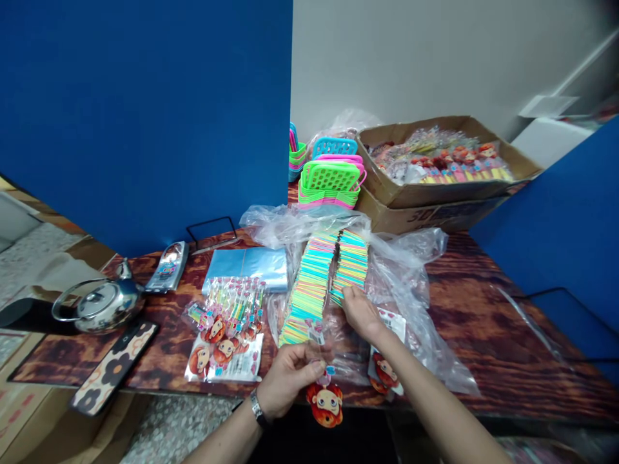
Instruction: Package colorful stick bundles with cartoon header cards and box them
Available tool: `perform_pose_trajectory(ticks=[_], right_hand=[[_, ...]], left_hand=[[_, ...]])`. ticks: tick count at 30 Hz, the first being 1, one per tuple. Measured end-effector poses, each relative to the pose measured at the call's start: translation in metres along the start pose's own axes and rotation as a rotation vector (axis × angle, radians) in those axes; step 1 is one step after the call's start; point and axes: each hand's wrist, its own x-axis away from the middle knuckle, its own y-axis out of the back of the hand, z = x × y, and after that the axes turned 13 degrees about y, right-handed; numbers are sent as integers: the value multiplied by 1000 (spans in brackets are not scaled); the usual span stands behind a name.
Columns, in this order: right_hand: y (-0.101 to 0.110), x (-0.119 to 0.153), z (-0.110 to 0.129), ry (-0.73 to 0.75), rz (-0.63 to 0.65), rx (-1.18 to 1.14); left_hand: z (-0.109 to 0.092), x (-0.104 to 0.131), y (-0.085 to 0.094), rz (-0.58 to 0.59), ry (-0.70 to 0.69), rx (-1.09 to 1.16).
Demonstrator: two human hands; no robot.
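Observation:
Near the front edge of the table, my left hand pinches a clear bag with a red-haired doll card, its head pointing down toward me. My right hand reaches to the near end of the right row of thin coloured sticks, fingertips closed together there; whether they grip a stick is hidden. A longer row of coloured sticks lies to its left, on crumpled clear plastic. More doll cards lie under my right forearm.
Filled packets and blue-tinted clear bags lie at left, with a phone, a metal teapot and a packet stack farther left. Coloured baskets and an open cardboard box of packets stand behind.

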Motion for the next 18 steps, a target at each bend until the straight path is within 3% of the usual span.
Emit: perform_pose_trajectory(ticks=[2,6,8,13,18], right_hand=[[5,10,7,73,-56,-103],[9,36,30,264,-295,-635],[9,46,44,306,-372,-793],[3,58,66,430,-421,-821],[-3,60,72,580,-489,-766]], left_hand=[[-1,-1,-1,-1,6,10],[-2,-3,-5,25,14,92],[-2,-4,-7,50,22,136],[0,-2,-7,68,41,177],[-2,3,-8,53,36,222]])
